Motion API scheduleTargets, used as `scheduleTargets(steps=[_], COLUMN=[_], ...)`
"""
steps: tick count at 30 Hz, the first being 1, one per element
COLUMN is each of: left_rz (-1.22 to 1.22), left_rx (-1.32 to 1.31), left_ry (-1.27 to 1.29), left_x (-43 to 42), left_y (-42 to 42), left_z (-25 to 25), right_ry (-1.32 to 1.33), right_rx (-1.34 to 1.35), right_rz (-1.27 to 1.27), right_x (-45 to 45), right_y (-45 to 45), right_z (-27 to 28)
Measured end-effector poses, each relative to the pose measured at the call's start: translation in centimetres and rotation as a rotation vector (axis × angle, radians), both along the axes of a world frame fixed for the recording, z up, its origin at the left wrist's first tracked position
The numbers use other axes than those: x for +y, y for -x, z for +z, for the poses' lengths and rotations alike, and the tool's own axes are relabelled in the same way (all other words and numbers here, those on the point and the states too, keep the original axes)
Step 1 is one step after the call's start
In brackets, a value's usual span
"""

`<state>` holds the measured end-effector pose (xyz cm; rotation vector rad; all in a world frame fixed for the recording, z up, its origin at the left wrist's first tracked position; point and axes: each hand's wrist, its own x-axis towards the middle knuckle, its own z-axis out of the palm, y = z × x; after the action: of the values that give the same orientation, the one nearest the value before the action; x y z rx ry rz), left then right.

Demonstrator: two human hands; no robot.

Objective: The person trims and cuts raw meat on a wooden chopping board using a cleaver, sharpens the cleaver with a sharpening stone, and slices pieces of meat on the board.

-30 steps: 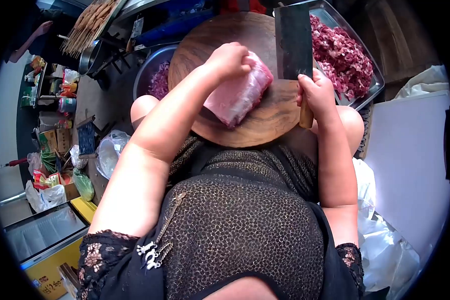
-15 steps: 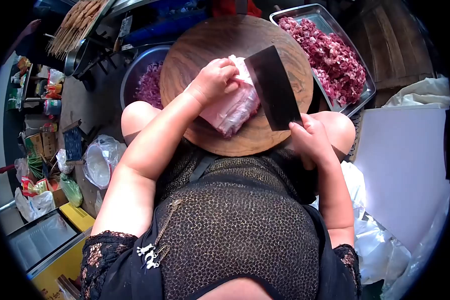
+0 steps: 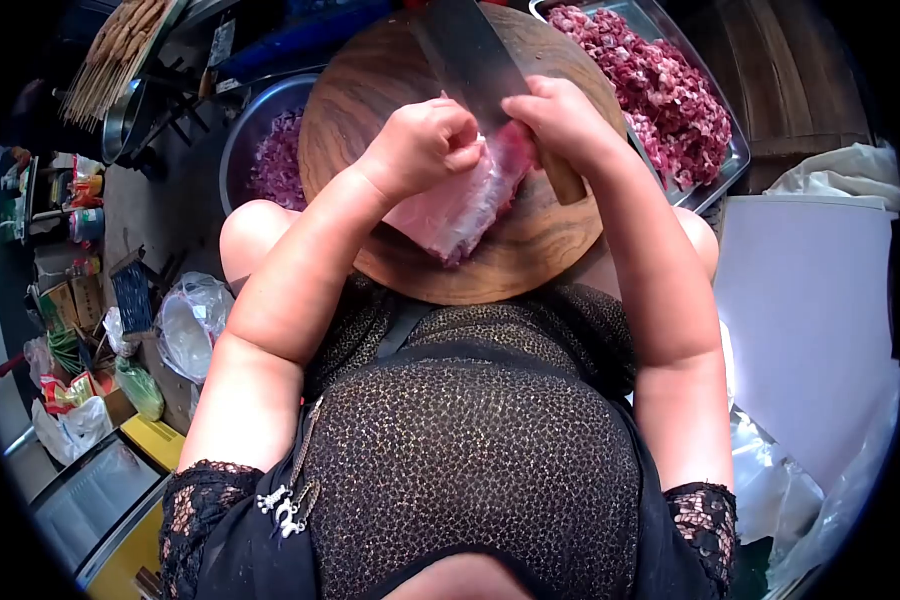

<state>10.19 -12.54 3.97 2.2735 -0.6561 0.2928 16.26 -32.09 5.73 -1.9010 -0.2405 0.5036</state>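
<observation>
A slab of raw meat with a pale, fatty top lies on the round wooden chopping block in front of my knees. The fingers of my left hand are curled closed at the slab's far edge, pinching it. My right hand grips a cleaver where blade meets handle. Its broad dark blade points away over the far part of the block, slightly blurred. The wooden handle's end sticks out below my right palm. Reddish flesh shows on the slab's right side, beside my right hand.
A metal tray heaped with chopped meat stands right of the block. On the left, a metal bowl holds more cut meat. Skewers stand at the far left. Plastic bags lie on the floor, and a pale board is at the right.
My right hand has moved the cleaver from the block's near right side up and left, past the meat. My left hand stays on the slab. The whole view has shifted slightly.
</observation>
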Motion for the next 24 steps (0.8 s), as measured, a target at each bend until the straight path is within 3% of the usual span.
scheduleTargets(steps=[2,5,6,8,9,11,14,18,24], left_rz=[0.005,0.097,0.101,0.104,0.101,-0.016,0.024,-0.092,-0.020], left_rx=[0.048,0.145,0.142,-0.070,-0.070,0.077,0.036,-0.118,-0.162], left_ry=[0.000,-0.043,-0.038,-0.070,-0.065,-0.343,-0.406,-0.354,-0.282], left_x=[1.0,1.8,1.9,1.8,1.9,2.4,1.0,0.9,1.5], left_y=[-0.1,-0.3,-0.3,-0.5,-0.5,-0.4,0.0,-1.2,-1.5], left_z=[0.5,0.5,0.5,0.3,0.2,0.1,1.7,0.0,-0.6], right_ry=[-0.108,-0.157,-0.266,-0.233,-0.240,-0.206,-0.250,-0.281,-0.202], right_rx=[0.124,-0.162,0.070,0.105,0.150,0.193,0.301,0.451,0.497], right_rz=[-0.014,-0.255,-0.296,-0.307,-0.300,-0.276,-0.276,-0.272,-0.241], right_x=[0.0,-1.1,-1.7,-4.1,-5.1,-6.5,-7.5,-6.9,-6.4], right_y=[-0.1,2.1,4.0,6.1,7.3,9.7,12.3,13.9,15.6], right_z=[-1.0,-1.9,1.0,1.2,1.4,2.2,1.7,0.0,0.6])
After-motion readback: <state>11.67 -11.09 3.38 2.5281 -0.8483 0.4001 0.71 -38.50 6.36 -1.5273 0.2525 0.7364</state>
